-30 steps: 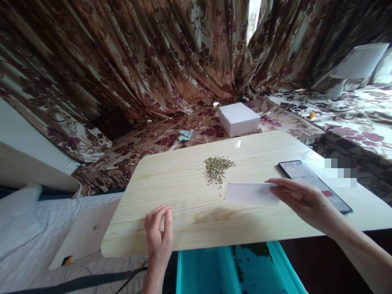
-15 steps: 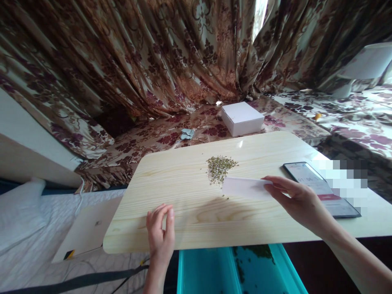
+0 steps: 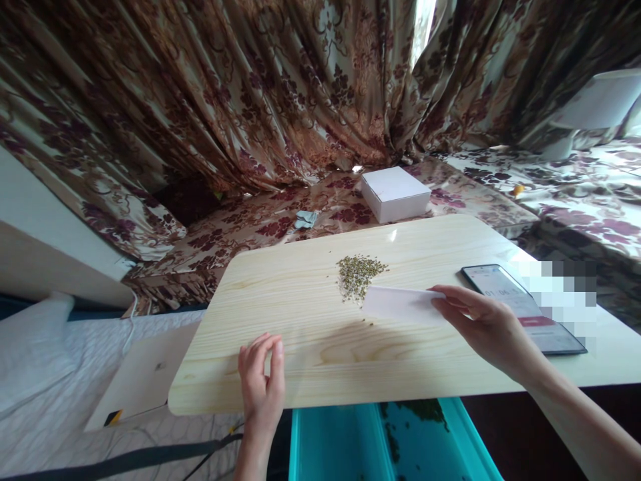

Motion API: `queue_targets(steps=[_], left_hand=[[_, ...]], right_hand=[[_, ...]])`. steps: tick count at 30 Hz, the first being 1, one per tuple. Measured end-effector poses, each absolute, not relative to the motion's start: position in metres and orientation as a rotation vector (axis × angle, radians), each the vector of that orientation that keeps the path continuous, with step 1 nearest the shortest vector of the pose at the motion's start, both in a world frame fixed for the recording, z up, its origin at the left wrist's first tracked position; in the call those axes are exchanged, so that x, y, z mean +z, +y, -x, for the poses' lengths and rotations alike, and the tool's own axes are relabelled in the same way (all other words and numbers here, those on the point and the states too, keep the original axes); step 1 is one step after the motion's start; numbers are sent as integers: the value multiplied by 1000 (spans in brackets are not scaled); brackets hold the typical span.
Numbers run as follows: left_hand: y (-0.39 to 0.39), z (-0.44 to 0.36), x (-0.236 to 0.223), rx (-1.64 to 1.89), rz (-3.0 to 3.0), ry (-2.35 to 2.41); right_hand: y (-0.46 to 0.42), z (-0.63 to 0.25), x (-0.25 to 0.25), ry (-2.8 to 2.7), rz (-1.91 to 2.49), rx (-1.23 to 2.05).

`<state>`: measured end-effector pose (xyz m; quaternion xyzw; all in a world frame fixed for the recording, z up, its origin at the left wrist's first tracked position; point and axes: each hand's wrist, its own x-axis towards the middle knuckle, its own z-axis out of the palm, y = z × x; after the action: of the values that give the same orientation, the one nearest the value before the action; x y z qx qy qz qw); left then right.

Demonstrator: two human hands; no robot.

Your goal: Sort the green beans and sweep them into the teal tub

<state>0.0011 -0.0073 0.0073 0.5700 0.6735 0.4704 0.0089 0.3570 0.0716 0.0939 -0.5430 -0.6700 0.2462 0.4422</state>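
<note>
My right hand (image 3: pixel 483 324) pinches a white card (image 3: pixel 400 304) by its right end, thumb below and fingers above. The card is tilted, and its left end is beside the lower right edge of a pile of small greenish-brown seeds or beans (image 3: pixel 358 275). A few loose grains lie near the card's lower left corner. At the table's near left side, my left hand (image 3: pixel 261 371) rests on the light wood-grain table (image 3: pixel 280 294) with fingers loosely curled, a gap between thumb and forefinger, and nothing held.
A phone (image 3: pixel 525 310) with a timer lies by my right forearm. Below the near edge is a turquoise divided bin (image 3: pixel 335 441) with dark green bits in its right compartment. A white box (image 3: pixel 395 194) and a pale cloth (image 3: pixel 305 220) lie beyond the table.
The card has tilted more steeply, and its left end now meets the pile's lower right edge in view. My left hand keeps its place on the table. The whole view has shifted slightly.
</note>
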Motion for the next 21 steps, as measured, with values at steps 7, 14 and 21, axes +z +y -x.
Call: queue_targets(steps=[7, 14, 21], left_hand=[[-7, 0, 7, 1478, -1784, 2098], [-7, 0, 7, 1467, -1799, 2107], [-7, 0, 7, 1470, -1785, 2115]], right_hand=[[79, -343, 95, -1716, 1274, 720], [90, -340, 103, -1764, 1274, 882], [107, -352, 98, -1838, 1214, 1119]])
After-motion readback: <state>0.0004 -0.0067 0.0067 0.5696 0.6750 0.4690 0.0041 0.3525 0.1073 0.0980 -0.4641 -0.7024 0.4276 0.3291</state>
